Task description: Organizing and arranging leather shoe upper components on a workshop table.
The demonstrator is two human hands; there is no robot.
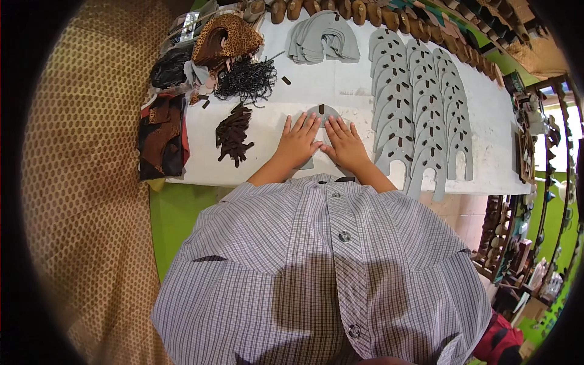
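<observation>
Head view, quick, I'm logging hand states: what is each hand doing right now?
Left hand: open, lying flat over the grey curved piece.
Right hand: open, lying flat over the same piece.

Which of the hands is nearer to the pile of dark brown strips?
Left. The left hand is right of the pile, apart from it; the right hand is farther right.

Both hands [298, 141] [347, 146] flat on grey curved piece [330, 112].
</observation>
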